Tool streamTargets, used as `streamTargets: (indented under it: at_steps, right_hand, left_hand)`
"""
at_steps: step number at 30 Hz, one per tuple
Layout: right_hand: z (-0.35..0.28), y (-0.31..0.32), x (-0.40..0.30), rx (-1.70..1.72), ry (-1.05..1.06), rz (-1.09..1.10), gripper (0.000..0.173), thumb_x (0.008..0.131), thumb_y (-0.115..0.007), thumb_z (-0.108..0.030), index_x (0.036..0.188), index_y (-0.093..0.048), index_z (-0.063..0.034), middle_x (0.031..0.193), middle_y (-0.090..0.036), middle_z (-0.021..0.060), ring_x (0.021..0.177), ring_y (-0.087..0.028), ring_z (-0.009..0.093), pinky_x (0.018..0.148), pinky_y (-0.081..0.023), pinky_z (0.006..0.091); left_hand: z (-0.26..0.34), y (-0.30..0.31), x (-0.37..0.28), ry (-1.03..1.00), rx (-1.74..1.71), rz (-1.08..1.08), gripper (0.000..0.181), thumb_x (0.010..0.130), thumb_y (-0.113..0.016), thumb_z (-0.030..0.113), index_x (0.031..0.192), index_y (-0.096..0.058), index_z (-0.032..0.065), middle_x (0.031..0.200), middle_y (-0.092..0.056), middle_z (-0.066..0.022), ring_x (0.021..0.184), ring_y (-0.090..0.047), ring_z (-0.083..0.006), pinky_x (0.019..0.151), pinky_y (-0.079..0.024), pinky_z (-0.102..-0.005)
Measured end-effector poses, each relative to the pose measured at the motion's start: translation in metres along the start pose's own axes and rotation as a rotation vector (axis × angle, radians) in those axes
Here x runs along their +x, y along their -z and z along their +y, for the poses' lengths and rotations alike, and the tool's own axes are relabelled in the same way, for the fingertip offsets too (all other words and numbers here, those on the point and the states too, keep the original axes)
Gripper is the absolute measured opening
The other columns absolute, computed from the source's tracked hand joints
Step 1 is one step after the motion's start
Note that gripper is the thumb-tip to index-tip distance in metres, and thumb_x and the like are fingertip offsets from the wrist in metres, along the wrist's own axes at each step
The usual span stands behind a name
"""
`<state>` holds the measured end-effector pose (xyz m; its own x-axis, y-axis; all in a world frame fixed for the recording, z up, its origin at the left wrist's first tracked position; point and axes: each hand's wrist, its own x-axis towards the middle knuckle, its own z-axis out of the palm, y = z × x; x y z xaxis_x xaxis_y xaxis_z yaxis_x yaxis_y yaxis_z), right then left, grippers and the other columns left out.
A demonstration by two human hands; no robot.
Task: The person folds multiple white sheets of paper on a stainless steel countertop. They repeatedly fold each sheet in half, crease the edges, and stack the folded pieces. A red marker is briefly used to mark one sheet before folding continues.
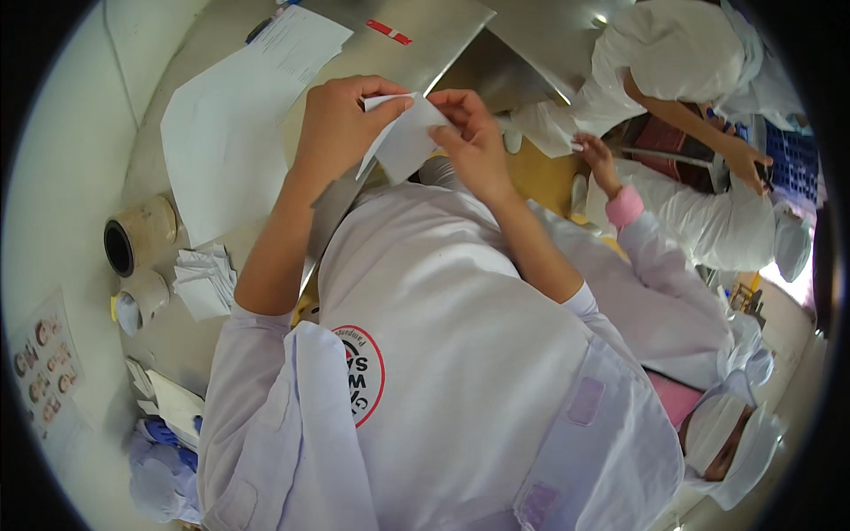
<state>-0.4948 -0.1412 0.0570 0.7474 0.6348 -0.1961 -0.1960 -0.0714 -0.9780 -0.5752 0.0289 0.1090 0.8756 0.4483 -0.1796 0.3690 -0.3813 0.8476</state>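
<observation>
Between my two hands is a small piece of folded white paper (408,139), held up above the edge of the metal table. My left hand (348,126) pinches its upper left corner between thumb and fingers. At its right side, the thumb and fingers of my right hand (468,143) grip the paper. A large white sheet (222,146) lies on the table to the left, next to a stack of printed sheets (302,40). Lower down on the table is a pile of small folded white papers (204,282).
Two tape rolls (143,232) (143,299) stand by the wall. A red and white strip (389,32) lies on the metal table (431,33). Co-workers in white stand close on the right, one with a pink cuff (624,206); another person with blue gloves is at lower left.
</observation>
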Motion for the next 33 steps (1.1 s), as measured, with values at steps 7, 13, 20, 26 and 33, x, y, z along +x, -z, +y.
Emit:
streamTargets:
  at_steps: [7,13,20,26,33]
  right_hand:
    - [-0.005,0.049,0.005,-0.054,0.009,0.029,0.027,0.089,-0.082,-0.022,0.105,-0.073,-0.0030,0.087,-0.071,0.0005,0.077,-0.063,0.007,0.069,-0.050,0.0239]
    - [-0.016,0.060,0.002,-0.051,-0.010,0.098,0.020,0.089,-0.080,-0.020,0.098,-0.075,-0.0031,0.081,-0.071,-0.0004,0.073,-0.062,0.006,0.068,-0.050,0.0233]
    - [-0.029,0.062,0.000,-0.179,0.048,0.085,0.015,0.088,-0.079,-0.017,0.095,-0.075,-0.0051,0.080,-0.070,-0.0030,0.071,-0.060,0.003,0.065,-0.048,0.0215]
    - [-0.039,0.064,-0.006,-0.208,0.067,0.044,0.015,0.087,-0.080,-0.017,0.094,-0.075,-0.0058,0.080,-0.070,-0.0033,0.069,-0.059,0.003,0.064,-0.047,0.0216]
    - [-0.051,0.065,-0.011,-0.265,0.089,0.016,0.012,0.087,-0.080,-0.014,0.093,-0.075,-0.0058,0.081,-0.069,-0.0038,0.072,-0.058,0.004,0.067,-0.047,0.0218]
  left_hand:
    - [-0.002,-0.016,0.047,0.019,-0.192,-0.431,0.025,0.092,-0.075,0.026,0.104,-0.076,0.0038,0.089,-0.072,0.0003,0.080,-0.064,-0.0082,0.076,-0.051,-0.0251]
    - [0.010,-0.027,0.055,0.008,-0.249,-0.477,0.025,0.092,-0.076,0.025,0.102,-0.075,0.0032,0.090,-0.073,-0.0008,0.081,-0.066,-0.0083,0.075,-0.051,-0.0243]
    - [0.011,-0.032,0.058,-0.009,-0.235,-0.498,0.021,0.092,-0.075,0.023,0.099,-0.076,0.0033,0.086,-0.072,-0.0008,0.075,-0.066,-0.0083,0.070,-0.052,-0.0236]
    - [0.021,-0.031,0.048,-0.060,-0.197,-0.471,0.016,0.091,-0.073,0.019,0.095,-0.075,0.0040,0.085,-0.070,0.0006,0.076,-0.063,-0.0069,0.071,-0.051,-0.0238]
    - [0.018,-0.037,0.044,-0.084,-0.312,-0.482,0.010,0.091,-0.067,0.013,0.088,-0.070,0.0041,0.083,-0.066,0.0031,0.076,-0.057,-0.0050,0.071,-0.046,-0.0219]
